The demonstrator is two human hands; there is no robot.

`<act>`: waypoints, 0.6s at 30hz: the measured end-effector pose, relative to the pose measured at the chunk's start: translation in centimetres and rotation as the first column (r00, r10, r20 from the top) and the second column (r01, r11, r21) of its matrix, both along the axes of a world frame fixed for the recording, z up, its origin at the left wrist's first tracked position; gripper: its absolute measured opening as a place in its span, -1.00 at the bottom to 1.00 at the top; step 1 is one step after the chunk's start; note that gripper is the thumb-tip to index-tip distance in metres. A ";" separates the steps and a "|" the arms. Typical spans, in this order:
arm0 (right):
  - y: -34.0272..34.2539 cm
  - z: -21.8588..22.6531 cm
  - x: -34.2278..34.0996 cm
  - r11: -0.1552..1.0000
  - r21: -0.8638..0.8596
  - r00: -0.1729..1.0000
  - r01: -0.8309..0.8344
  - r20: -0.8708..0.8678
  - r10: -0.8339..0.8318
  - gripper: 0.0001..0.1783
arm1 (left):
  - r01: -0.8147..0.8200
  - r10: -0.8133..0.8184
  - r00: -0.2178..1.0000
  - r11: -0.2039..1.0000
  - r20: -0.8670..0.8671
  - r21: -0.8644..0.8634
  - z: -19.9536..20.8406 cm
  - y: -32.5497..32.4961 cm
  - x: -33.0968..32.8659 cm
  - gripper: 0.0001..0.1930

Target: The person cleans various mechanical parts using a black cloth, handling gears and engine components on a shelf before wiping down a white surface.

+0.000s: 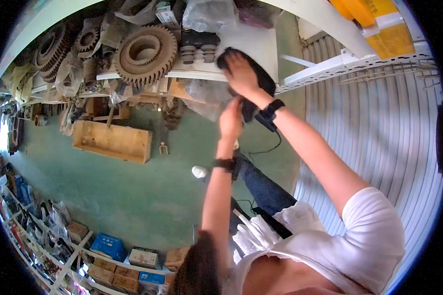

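A long black, soft-looking piece (262,73), perhaps cloth, lies at the right end of the white shelf and hangs over its front edge. My right hand (242,76) rests on top of it with fingers stretched out and fairly flat. Just below the shelf edge, my left hand (230,120) has its fingers closed at the lower, hanging part of the black piece; what its fingertips pinch is partly hidden. Left of my right hand stand two small ribbed grey parts (198,54), and beyond them a large brown gear wheel (167,55).
More gears (49,54) and plastic-wrapped parts crowd the shelf's left side. A clear plastic bag (209,14) sits at its back. Below, a wooden tray (113,140) is on the green floor (147,196). Corrugated wall (359,147) is at right; shelves with boxes (108,247) line the lower left.
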State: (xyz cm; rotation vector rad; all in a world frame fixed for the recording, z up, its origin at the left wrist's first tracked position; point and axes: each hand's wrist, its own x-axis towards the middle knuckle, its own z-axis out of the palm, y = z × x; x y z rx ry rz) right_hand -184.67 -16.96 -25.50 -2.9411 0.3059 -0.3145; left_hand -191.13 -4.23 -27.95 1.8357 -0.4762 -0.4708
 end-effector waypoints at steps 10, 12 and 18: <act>-1.1 0.0 -4.9 0.993 0.106 0.993 0.048 -0.113 -0.035 -0.56 | 0.071 -0.104 0.982 0.977 0.160 0.199 -0.9 2.4 -0.8 -0.74; -3.1 -0.1 -6.0 0.965 0.139 0.972 0.221 -0.108 -0.208 -0.54 | 0.161 -0.178 0.982 0.960 0.057 0.227 0.1 0.0 -1.7 -0.71; -5.9 -0.2 -3.2 0.966 0.018 0.961 0.258 -0.107 -0.254 -0.48 | 0.034 -0.026 0.997 0.994 0.075 -0.101 1.6 -2.4 -2.3 -0.70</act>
